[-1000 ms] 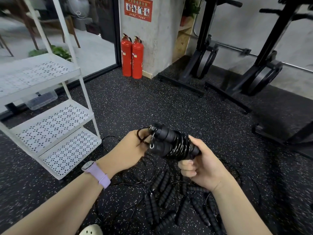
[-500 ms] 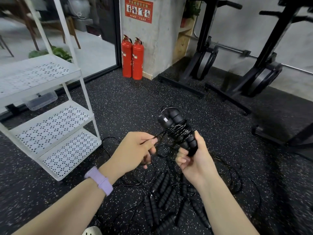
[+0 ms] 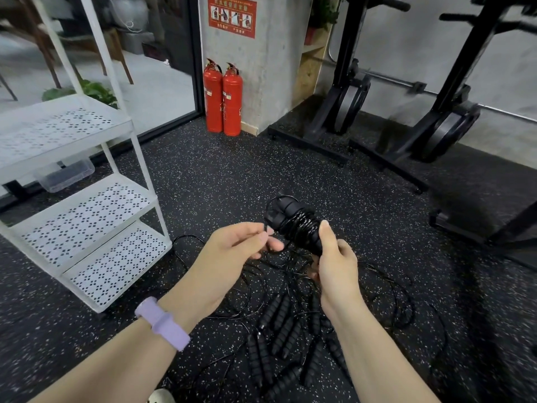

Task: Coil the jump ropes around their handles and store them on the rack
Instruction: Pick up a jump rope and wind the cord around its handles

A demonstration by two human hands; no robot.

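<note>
Since 0.5 s ago little has shifted: bundle sits a touch lower and more centre, left hand has crept closer to it, fingertips now right by the handle tops. From big to small we note: speckled black rubber floor (image 3: 220, 181) across whole view; black weight stands (image 3: 343, 91) w/ plates along far right wall; white 3-tier rack (image 3: 87, 216) w/ perforated shelves at left, nothing on the shelves we can see, well apart from the bundle; concrete pillar (image 3: 261, 68) w/ red sign, two red extinguishers (image 3: 223, 100) standing upright at its foot, touching each other. On floor betw. and below the forearms lies a heap of loose jump ropes (image 3: 279, 338), ribbed black handles lying side by side, thin cords looping out around them to both sides. Held above that heap: coiled jump rope (image 3: 293, 222), two handles together, cord wound round the middle, tilted w/ upper ends toward far left. Right hand (image 3: 334, 263) grips the lower end of the handles, fingers curled round, thumb pressed up along the coil. Left hand (image 3: 232, 248) just beside the upper end, thumb & forefinger pinching the loose tail of cord near the handle tops; other fingers loosely curled underneath. Lilac watch band (image 3: 162, 324) on left wrist. Pale shoe toe (image 3: 161, 397) at bottom edge.
</note>
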